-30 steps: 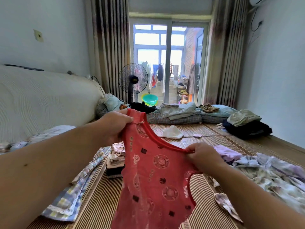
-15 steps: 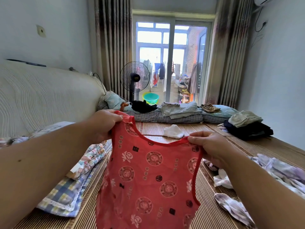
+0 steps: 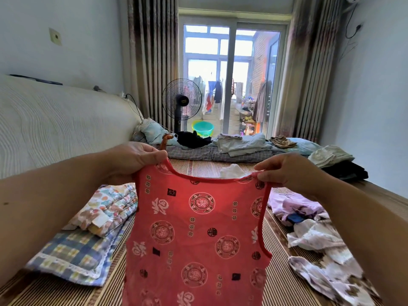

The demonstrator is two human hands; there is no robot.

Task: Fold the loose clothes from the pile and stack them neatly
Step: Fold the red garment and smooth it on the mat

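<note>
A red sleeveless top (image 3: 198,235) with round white and black prints hangs spread flat in front of me. My left hand (image 3: 134,160) pinches its left shoulder strap and my right hand (image 3: 284,171) pinches the right one, so the neckline sags between them. The hem runs out of the bottom of the view. A pile of loose pale and lilac clothes (image 3: 315,244) lies on the mat at the right. At the left, folded patterned pieces (image 3: 110,208) rest on a blue checked cloth (image 3: 77,255).
The striped woven mat (image 3: 280,288) covers the bed. A padded headboard (image 3: 55,124) lines the left side. Folded bedding (image 3: 240,146) and a dark clothes heap (image 3: 340,164) lie at the far end, with a small white cloth (image 3: 231,171). A standing fan (image 3: 182,102) is by the glass door.
Both hands have lifted the red top and drawn its shoulders apart, so it went from bunched and tilted to hanging flat and level. My view has also tilted up a little.
</note>
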